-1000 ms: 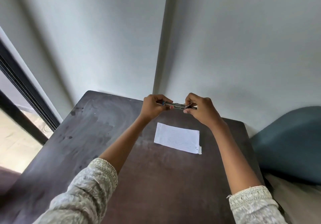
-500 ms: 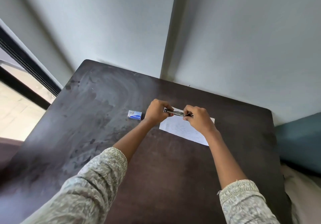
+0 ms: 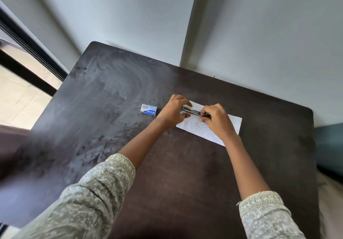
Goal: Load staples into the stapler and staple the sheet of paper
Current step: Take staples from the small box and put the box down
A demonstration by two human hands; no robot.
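Landmark: sheet of paper [image 3: 196,129], lying flat on the dark table [image 3: 167,173].

Stapler [image 3: 191,111]: held lengthwise over the far-left corner of the sheet, between both hands. It appears raised a little off the paper.

Left hand [image 3: 171,111]: at the sheet's left edge, fingers curled round the stapler's left end, thumb tucked under it.

Right hand [image 3: 218,121]: over the middle of the sheet, fingertips bunched and pinching the stapler's right end.

Staple box [image 3: 148,109]: flat on the table, left of the sheet and just beyond the left hand, touched by neither hand.

Step, as judged: the loading stage, with both hands working the stapler body rather than pressing it onto paper. The view is motion-blurred and the hands cover both ends, so I cannot tell whether the magazine is open or whether a strip is already seated.

Next move calls for: a steady hold from the left hand while the right closes or seats the magazine. After that, one edge of the sheet has to slide between base and head before any squeeze.
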